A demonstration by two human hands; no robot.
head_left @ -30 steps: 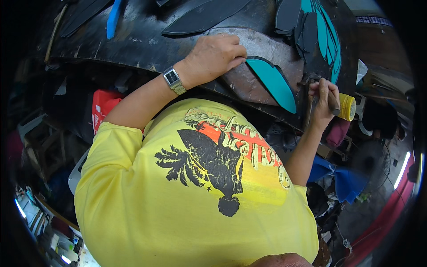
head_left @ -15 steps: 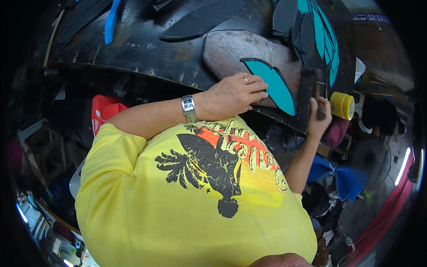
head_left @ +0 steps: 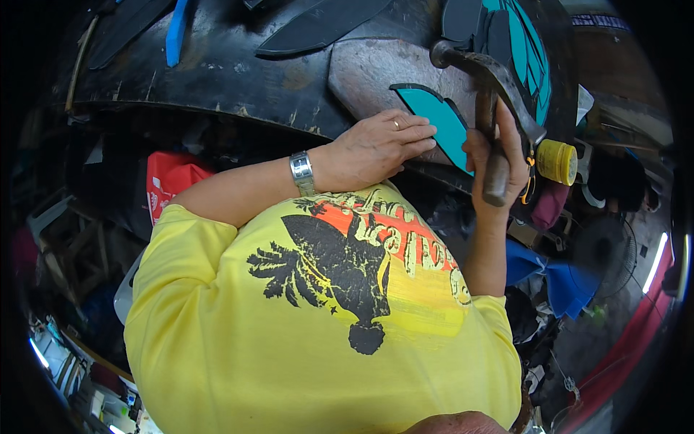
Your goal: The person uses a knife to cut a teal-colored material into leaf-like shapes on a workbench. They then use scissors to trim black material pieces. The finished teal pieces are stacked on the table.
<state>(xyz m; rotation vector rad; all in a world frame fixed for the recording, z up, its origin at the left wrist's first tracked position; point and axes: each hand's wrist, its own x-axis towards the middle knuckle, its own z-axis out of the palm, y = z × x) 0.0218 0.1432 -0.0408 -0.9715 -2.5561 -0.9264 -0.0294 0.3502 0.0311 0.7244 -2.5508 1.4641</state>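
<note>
A small yellow round tub [head_left: 557,161] with a ribbed lid sits just right of the right hand [head_left: 499,155] fingers, near the bench edge. A red plastic package [head_left: 168,181] with white print lies low — well left of the left hand [head_left: 376,145] fingers, beyond the wrist.

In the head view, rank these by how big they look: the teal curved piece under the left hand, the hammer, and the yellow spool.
1. Dark-headed, wooden-handled hammer in the right hand
2. Teal curved flat piece, partly covered by the left hand, so unsure
3. Yellow round spool

One hammer [head_left: 499,108], one teal sole piece [head_left: 441,119], one yellow spool [head_left: 557,161], one wristwatch [head_left: 301,172].
</note>
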